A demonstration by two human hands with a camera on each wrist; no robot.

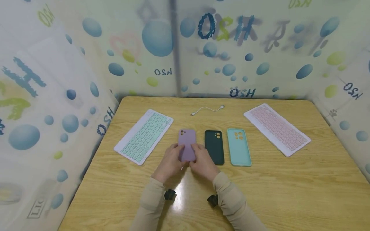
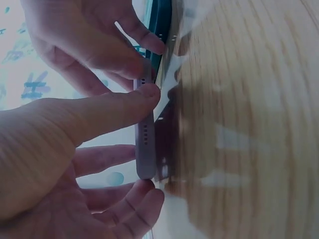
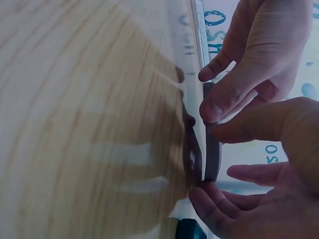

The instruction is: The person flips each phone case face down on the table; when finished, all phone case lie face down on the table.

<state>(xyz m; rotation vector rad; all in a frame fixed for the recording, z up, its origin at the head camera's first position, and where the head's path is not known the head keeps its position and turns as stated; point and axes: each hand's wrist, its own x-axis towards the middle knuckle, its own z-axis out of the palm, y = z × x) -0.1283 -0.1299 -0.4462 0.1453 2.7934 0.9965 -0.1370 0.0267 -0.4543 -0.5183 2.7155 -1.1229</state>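
Note:
A purple phone case [image 1: 187, 144] with camera cutouts at its far left corner is held between both hands. My left hand [image 1: 170, 162] grips its left edge near the lower end, and my right hand [image 1: 204, 162] grips the right edge opposite. From the left wrist, the case [image 2: 145, 134] shows edge-on with a row of small holes, close to the tabletop; whether it touches is unclear. Just right of the hands lies a dark green phone case [image 1: 214, 147], partly behind the right hand. Beside that is a turquoise phone case [image 1: 244, 152].
A white keyboard with mint keys [image 1: 147, 138] lies slanted at the left. Another with pink keys [image 1: 277, 128] lies at the right. Behind the cases, a short white cable [image 1: 206, 108] rests near the far edge of the wooden table [image 1: 289, 192]. Patterned curtains [image 1: 202, 70] enclose it.

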